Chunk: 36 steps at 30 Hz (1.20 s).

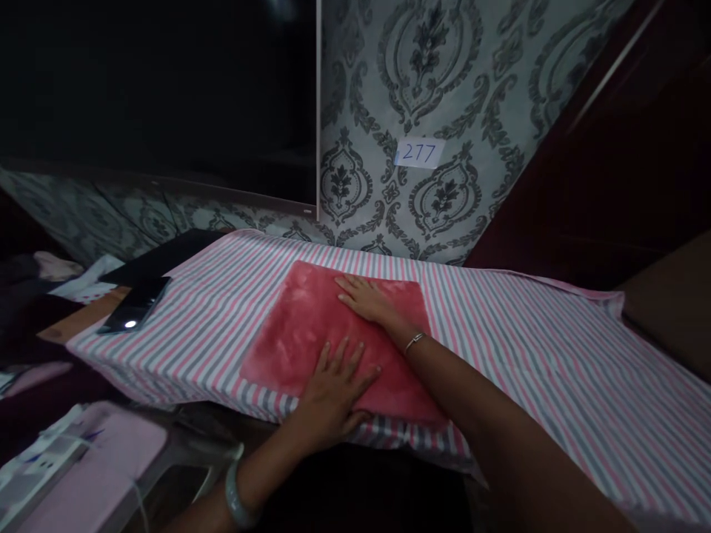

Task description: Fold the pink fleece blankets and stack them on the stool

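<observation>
A plush pinkish-red piece of fabric [294,318], roughly rectangular, lies flat on a striped cloth [516,340]. My left hand [333,392] rests on its near edge with the fingers spread. Farther back, my right hand [364,297] lies flat on the same fabric, fingers stretched toward the left. Neither hand grips anything. A bangle circles my left wrist and a thin bracelet my right. Parts of the plush surface are hidden beneath my hands and right forearm.
A dark phone [136,305] lies at the cloth's left end. Behind stand a large television [161,96] and a patterned wall with a paper label [421,152] reading 277. A pink flat item [105,459] sits at lower left, a brown box [672,303] at right.
</observation>
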Each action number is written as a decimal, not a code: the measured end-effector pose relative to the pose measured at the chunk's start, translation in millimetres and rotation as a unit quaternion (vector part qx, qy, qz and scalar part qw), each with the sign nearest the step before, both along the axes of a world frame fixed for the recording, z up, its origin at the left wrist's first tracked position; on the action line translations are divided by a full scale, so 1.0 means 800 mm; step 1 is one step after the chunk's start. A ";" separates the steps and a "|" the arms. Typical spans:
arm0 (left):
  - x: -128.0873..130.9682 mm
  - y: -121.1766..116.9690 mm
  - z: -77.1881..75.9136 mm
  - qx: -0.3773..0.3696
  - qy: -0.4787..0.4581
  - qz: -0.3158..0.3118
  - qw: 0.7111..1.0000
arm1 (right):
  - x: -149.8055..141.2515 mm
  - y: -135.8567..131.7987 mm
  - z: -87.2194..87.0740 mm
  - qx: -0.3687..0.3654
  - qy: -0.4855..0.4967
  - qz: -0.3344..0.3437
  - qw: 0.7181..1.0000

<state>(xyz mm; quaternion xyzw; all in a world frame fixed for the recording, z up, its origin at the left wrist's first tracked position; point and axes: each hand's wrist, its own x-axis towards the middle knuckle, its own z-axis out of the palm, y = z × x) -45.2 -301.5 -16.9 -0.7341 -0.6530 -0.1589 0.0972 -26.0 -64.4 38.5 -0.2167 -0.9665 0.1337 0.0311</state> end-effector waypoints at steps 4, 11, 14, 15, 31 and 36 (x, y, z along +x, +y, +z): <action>0.001 0.000 -0.009 0.010 -0.020 -0.005 1.000 | -0.001 0.007 -0.017 0.002 0.011 0.004 1.000; 0.000 0.000 -0.010 0.010 -0.030 -0.010 0.999 | -0.007 0.009 -0.029 0.021 0.020 -0.003 1.000; 0.000 0.000 -0.012 0.013 -0.034 -0.013 0.999 | -0.006 0.005 -0.029 0.037 0.020 -0.005 0.999; 0.000 0.000 -0.012 0.014 -0.036 -0.015 0.999 | -0.005 0.004 -0.028 0.041 0.018 -0.007 0.999; -0.082 -0.026 0.035 0.055 0.005 0.096 0.994 | -0.097 -0.039 0.028 0.007 0.013 0.066 0.998; -0.085 -0.031 0.003 0.064 0.000 0.131 0.989 | -0.119 -0.042 0.000 0.016 0.015 0.102 0.995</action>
